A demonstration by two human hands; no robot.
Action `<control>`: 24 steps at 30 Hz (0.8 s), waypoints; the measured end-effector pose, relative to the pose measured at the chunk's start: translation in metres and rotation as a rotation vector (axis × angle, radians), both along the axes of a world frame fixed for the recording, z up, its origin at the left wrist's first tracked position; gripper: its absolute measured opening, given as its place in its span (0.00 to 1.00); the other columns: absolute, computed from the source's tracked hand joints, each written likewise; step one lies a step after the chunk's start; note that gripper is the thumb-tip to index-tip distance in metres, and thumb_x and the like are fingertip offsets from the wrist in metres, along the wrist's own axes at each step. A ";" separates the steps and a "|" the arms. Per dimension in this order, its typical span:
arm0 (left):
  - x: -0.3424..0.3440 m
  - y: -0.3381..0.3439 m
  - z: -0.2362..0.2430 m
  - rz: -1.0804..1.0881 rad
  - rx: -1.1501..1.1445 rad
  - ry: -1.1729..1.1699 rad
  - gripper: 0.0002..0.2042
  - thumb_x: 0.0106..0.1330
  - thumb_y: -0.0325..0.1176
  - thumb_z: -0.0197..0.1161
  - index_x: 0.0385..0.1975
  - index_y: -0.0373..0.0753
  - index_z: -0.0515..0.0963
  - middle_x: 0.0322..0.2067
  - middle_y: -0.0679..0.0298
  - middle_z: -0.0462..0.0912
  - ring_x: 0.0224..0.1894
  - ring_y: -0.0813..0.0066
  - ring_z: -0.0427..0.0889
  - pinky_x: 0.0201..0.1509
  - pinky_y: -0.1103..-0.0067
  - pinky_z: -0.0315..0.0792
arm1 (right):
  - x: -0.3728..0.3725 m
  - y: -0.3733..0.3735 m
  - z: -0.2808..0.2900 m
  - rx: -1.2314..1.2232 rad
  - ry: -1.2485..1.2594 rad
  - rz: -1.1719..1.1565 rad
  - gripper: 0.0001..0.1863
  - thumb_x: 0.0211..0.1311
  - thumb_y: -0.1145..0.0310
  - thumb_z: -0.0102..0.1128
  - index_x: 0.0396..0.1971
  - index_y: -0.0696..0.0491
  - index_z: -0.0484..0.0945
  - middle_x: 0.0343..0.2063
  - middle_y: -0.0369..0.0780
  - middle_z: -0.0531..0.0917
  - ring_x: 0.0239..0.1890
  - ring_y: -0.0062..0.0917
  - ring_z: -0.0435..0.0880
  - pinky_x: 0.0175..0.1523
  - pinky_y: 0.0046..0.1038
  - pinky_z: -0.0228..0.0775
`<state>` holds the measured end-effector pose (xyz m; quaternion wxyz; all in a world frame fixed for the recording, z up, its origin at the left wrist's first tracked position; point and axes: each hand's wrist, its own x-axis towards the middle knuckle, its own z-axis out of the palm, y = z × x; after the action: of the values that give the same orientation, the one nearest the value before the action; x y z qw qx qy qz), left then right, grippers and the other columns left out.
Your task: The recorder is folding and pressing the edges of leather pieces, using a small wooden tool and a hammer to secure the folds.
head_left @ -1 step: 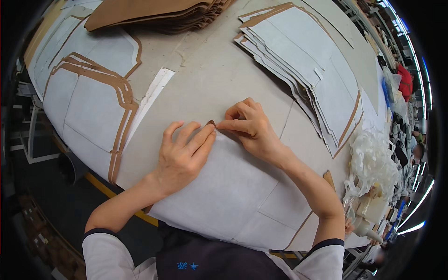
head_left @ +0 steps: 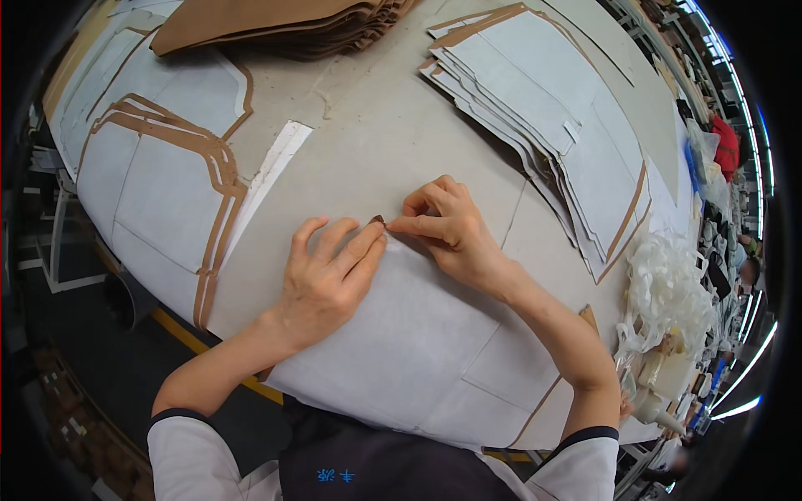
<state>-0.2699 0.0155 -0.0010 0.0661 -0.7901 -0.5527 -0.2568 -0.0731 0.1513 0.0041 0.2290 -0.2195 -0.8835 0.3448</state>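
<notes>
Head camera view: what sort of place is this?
Probably a workshop or factory floor handling shaped sheet material. The signs: a stack of white, brown-edged pieces on a broad worktable, a thick pile of brown sheets at its far side, and long strip lights in the background.

We wear short white sleeves (head_left: 196,455), each finished at the hem with a narrow, dark navy band (head_left: 181,412) that circles the arm near the elbow. Over our front lies a dark garment (head_left: 393,455), close to black, with a small bright-blue printed mark (head_left: 336,476) left of its middle. White cloth (head_left: 266,482) like that of the sleeves shows beside it. Our forearms (head_left: 225,363) and hands (head_left: 327,285) are bare.
</notes>
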 end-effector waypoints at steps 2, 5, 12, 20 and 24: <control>-0.001 -0.001 -0.001 -0.005 -0.018 -0.016 0.17 0.59 0.25 0.71 0.49 0.33 0.85 0.55 0.60 0.85 0.56 0.63 0.80 0.67 0.57 0.66 | 0.002 0.003 0.001 0.160 -0.002 0.096 0.12 0.56 0.75 0.71 0.41 0.49 0.91 0.39 0.34 0.79 0.45 0.30 0.75 0.49 0.33 0.64; -0.002 -0.003 -0.003 -0.019 -0.063 -0.047 0.19 0.57 0.25 0.72 0.50 0.34 0.84 0.57 0.59 0.83 0.58 0.63 0.79 0.68 0.56 0.65 | 0.004 0.009 0.004 0.294 -0.038 0.206 0.13 0.53 0.75 0.70 0.41 0.54 0.89 0.43 0.38 0.80 0.47 0.32 0.76 0.50 0.35 0.67; -0.001 0.006 0.004 -0.022 -0.073 -0.083 0.14 0.59 0.23 0.67 0.46 0.32 0.83 0.58 0.55 0.81 0.66 0.55 0.75 0.74 0.51 0.60 | 0.000 0.000 0.003 0.776 -0.115 0.412 0.13 0.49 0.73 0.68 0.36 0.61 0.87 0.45 0.44 0.81 0.52 0.38 0.77 0.55 0.39 0.70; -0.011 0.019 0.012 -0.163 -0.189 -0.108 0.14 0.56 0.22 0.66 0.44 0.34 0.79 0.59 0.54 0.82 0.70 0.49 0.72 0.77 0.44 0.54 | 0.013 0.008 0.008 -0.154 -0.033 -0.047 0.12 0.60 0.78 0.70 0.44 0.53 0.88 0.40 0.38 0.82 0.46 0.34 0.76 0.51 0.34 0.72; -0.011 0.022 0.013 -0.183 -0.173 -0.139 0.11 0.58 0.22 0.66 0.40 0.33 0.80 0.56 0.57 0.83 0.69 0.51 0.73 0.78 0.46 0.55 | 0.019 0.004 0.001 -0.017 0.011 -0.018 0.13 0.61 0.77 0.71 0.45 0.52 0.88 0.40 0.38 0.82 0.44 0.33 0.76 0.50 0.34 0.72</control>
<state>-0.2812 0.0378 0.0116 -0.0642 -0.8204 -0.5015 -0.2672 -0.0545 0.1554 0.0054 0.2350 -0.2277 -0.8772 0.3513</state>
